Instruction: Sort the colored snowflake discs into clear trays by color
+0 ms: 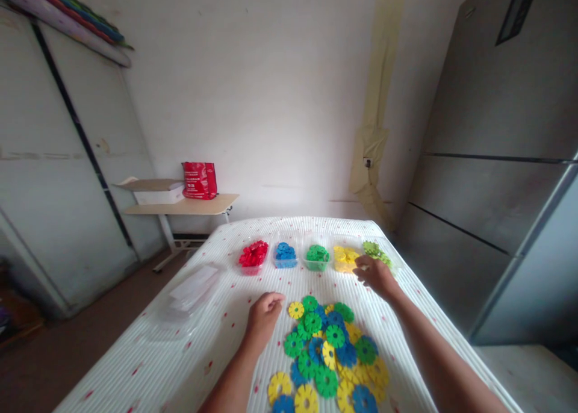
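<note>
On the table lies a loose pile of flat, notched plastic snowflake discs [335, 336] in green, blue and yellow. My left hand [265, 315] is beside the pile's left edge, its fingers curled together; whatever they may hold is hidden. My right hand [376, 276] reaches to the front right corner of a clear container of yellow discs [345, 255]. Its fingers are bent and slightly apart, with no disc visible in them. In the same row stand containers of red pieces [253, 254], blue discs [285, 251], green discs [317, 254] and light green pieces [376, 250], the last partly behind my right hand.
Clear plastic bags or sheets [194, 292] lie on the left of the white ribbed tablecloth [226, 341]. A small side table [203, 204] with a red bag [199, 180] and a white box [159, 194] stands back left. A grey refrigerator [497, 136] is at the right.
</note>
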`<action>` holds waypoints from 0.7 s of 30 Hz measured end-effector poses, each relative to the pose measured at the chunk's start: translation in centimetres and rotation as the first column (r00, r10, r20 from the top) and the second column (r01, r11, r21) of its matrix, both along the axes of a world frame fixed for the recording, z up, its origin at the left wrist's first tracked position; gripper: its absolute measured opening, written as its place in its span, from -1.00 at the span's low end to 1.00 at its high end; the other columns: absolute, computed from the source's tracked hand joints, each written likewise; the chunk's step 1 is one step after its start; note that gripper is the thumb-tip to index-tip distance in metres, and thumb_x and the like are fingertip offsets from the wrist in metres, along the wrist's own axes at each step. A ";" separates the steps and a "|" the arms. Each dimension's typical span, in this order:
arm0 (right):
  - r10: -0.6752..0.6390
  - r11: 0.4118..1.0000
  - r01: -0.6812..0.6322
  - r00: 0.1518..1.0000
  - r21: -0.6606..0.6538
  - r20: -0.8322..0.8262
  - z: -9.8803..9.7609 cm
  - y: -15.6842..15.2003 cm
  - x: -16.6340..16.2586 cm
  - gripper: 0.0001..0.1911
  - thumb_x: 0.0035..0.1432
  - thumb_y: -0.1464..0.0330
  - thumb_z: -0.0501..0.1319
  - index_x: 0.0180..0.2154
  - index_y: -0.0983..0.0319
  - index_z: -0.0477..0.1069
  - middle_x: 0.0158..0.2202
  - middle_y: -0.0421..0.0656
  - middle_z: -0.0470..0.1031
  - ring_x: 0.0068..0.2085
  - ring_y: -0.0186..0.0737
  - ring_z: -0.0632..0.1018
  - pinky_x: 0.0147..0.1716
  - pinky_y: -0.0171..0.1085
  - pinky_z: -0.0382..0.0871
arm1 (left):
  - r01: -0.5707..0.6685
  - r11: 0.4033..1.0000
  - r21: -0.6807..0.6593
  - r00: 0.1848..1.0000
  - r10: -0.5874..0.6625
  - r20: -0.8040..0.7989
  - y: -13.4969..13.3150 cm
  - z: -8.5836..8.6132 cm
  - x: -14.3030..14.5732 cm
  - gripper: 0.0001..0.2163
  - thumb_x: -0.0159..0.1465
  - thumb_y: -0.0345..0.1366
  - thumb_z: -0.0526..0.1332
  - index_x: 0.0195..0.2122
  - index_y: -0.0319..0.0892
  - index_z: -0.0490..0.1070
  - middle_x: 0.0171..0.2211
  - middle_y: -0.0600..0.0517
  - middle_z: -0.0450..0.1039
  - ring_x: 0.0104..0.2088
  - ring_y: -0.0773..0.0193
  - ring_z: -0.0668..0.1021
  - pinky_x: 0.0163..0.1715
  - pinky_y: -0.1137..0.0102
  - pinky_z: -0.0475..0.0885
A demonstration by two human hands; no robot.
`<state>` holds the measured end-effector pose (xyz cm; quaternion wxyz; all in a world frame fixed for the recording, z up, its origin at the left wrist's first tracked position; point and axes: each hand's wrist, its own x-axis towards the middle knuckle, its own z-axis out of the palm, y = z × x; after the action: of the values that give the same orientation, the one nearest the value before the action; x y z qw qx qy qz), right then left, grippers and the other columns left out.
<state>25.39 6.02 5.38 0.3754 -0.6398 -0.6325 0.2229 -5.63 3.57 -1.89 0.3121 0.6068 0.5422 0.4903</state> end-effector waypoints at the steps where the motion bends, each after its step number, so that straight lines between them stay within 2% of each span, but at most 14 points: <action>1: 0.040 0.999 -0.040 0.999 -0.013 0.015 -0.6 -0.6 -0.4 -0.83 -0.04 0.41 0.13 -0.33 0.28 0.40 -0.41 -0.13 0.51 -0.57 -0.33 0.51 -0.62 -0.39 0.34 | 0.004 1.000 -0.001 1.000 -0.004 0.004 0.0 -0.1 0.0 -0.76 -0.01 -0.22 0.11 -0.42 -0.20 0.50 -0.41 -0.04 0.57 -0.35 0.17 0.56 -0.27 0.33 0.43; 3: 0.127 0.991 -0.126 0.991 -0.040 0.042 -1.7 -1.7 -1.3 -0.87 -0.05 0.43 0.10 -0.42 0.28 0.41 -0.51 -0.19 0.48 -0.60 -0.34 0.50 -0.62 -0.39 0.33 | 0.007 1.000 0.003 1.000 -0.007 0.011 -0.1 -0.2 0.0 -0.77 -0.01 -0.22 0.12 -0.42 -0.20 0.50 -0.42 -0.03 0.56 -0.35 0.18 0.56 -0.27 0.34 0.43; 5: 0.198 0.979 -0.195 0.978 -0.054 0.068 -2.3 -2.5 -2.0 -0.86 -0.06 0.45 0.09 -0.45 0.27 0.42 -0.54 -0.21 0.48 -0.60 -0.34 0.49 -0.59 -0.39 0.33 | 0.007 1.000 0.008 1.000 -0.007 0.015 -0.2 0.0 0.1 -0.77 -0.01 -0.21 0.12 -0.42 -0.19 0.50 -0.43 -0.02 0.56 -0.36 0.19 0.56 -0.27 0.35 0.43; 10: 0.300 0.953 -0.301 0.941 -0.018 0.154 -2.1 -3.1 -3.5 -0.77 -0.06 0.47 0.11 -0.35 0.23 0.50 -0.33 -0.14 0.54 -0.33 -0.24 0.52 -0.32 -0.33 0.36 | 0.000 1.000 -0.007 1.000 0.000 0.025 -0.5 0.8 0.3 -0.78 -0.02 -0.22 0.13 -0.45 -0.19 0.50 -0.46 -0.02 0.55 -0.37 0.18 0.56 -0.27 0.33 0.43; 14: 0.440 0.897 -0.433 0.851 -0.092 0.286 -2.5 -3.2 -4.0 -0.69 -0.12 0.53 0.11 -0.33 0.19 0.53 -0.29 -0.16 0.52 -0.29 -0.25 0.49 -0.26 -0.34 0.32 | 0.001 1.000 -0.001 1.000 -0.001 0.026 -0.6 0.8 0.3 -0.80 -0.03 -0.23 0.13 -0.46 -0.18 0.49 -0.46 -0.02 0.55 -0.37 0.18 0.55 -0.27 0.33 0.43; 16: 0.468 0.883 -0.454 0.832 -0.121 0.298 -2.9 -3.1 -3.9 -0.68 -0.15 0.56 0.12 -0.35 0.20 0.54 -0.31 -0.17 0.51 -0.28 -0.26 0.49 -0.26 -0.36 0.31 | 0.005 1.000 0.012 1.000 -0.005 0.026 -0.5 0.6 0.3 -0.79 -0.01 -0.23 0.12 -0.45 -0.19 0.50 -0.44 -0.03 0.55 -0.37 0.18 0.55 -0.26 0.33 0.43; 21: 0.442 0.897 -0.415 0.848 -0.151 0.293 -3.5 -2.7 -3.0 -0.65 -0.18 0.58 0.11 -0.33 0.21 0.54 -0.31 -0.17 0.50 -0.32 -0.29 0.48 -0.31 -0.38 0.32 | 0.014 1.000 0.011 0.999 -0.014 0.034 -0.3 0.3 0.2 -0.79 -0.02 -0.24 0.12 -0.44 -0.19 0.49 -0.45 -0.02 0.55 -0.37 0.18 0.55 -0.27 0.33 0.43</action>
<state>22.43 3.36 1.93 0.1819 -0.5250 -0.8019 0.2199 -5.39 3.24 -1.62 0.3214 0.6037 0.5301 0.5012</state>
